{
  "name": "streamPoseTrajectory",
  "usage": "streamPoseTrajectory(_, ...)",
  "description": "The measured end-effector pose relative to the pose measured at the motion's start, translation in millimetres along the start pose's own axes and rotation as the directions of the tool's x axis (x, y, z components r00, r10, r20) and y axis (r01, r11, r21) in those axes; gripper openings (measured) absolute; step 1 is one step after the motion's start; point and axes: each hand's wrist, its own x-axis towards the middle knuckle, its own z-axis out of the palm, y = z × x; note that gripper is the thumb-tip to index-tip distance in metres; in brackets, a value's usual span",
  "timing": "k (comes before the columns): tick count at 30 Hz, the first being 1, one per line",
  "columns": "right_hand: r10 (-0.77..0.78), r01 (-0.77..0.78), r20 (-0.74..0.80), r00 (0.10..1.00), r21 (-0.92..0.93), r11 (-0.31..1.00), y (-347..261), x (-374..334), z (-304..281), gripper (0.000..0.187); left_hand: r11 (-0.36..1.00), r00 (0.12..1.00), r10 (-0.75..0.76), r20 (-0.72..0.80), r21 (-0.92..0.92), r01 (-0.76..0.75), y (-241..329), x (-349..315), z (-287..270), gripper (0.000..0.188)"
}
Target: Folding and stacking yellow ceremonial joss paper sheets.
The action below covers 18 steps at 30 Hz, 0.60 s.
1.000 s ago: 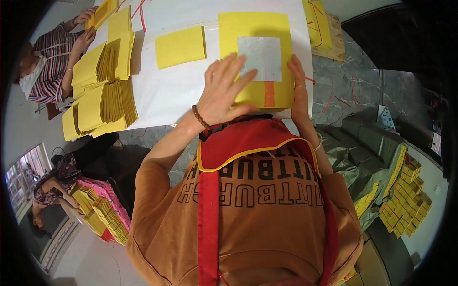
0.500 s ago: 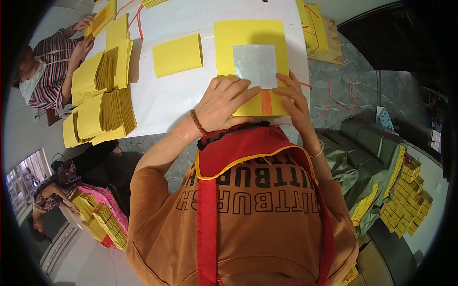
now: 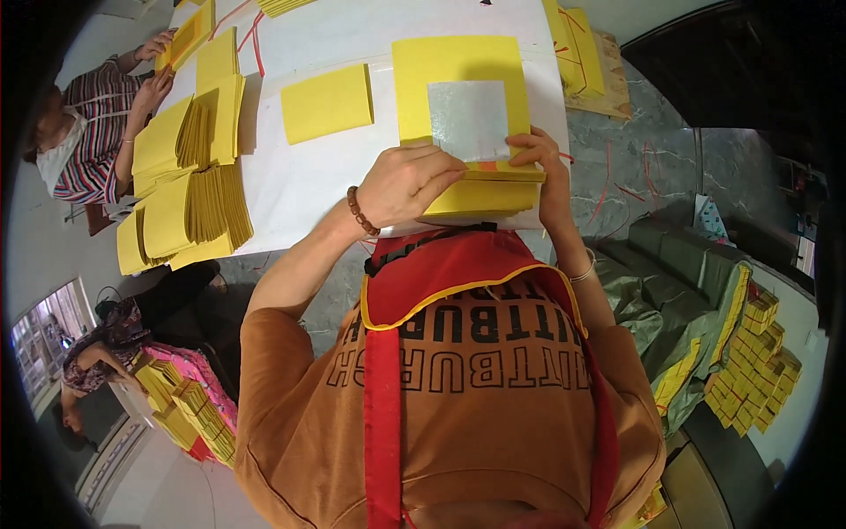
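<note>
Head view. I read the yellow sheet [image 3: 418,84] as lying between my two hands, near the right-hand end of the bench [image 3: 317,189], its long axis apparently running from the near edge toward the far edge. The governing relation is at the sheet's near margin, which stands raised over the yellow layers [image 3: 485,201] beneath, so that only a sliver of the orange strip [image 3: 486,166] shows below the silver patch [image 3: 469,119]. My left hand [image 3: 404,185], thumb and fingers drawn together, pinches that margin from the left; the sheet extends right and outward from it. My right hand [image 3: 550,172] lies just beside the right border, fingers curved over the sheet; I cannot tell whether its thumb closes from below. Both hands touch the work, the left being nearer the near edge of the bench. On the right, the bench's edge runs just beside my right hand, leaving little room. To the left there is more: bare white surface, a smaller yellow piece [image 3: 326,104] near the sheet, then stacked yellow bundles [image 3: 167,216] toward the near left corner.
</note>
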Motion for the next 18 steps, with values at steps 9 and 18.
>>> streamPoseTrajectory(9, 0.012, -0.009, -0.032, 0.999, 0.079, 0.997, 6, 1, 2, 0.045, 0.93, 0.965, -0.247, 0.092, -0.257, 0.263, -1, 4, -8, 0.011)
streamPoseTrajectory(18, 0.065, -0.047, -0.073, 0.995, 0.223, 0.974, 9, -3, 9, 0.045, 0.829, 0.924, -0.323, 0.203, -0.41, 0.38, -12, 1, -3, 0.015)
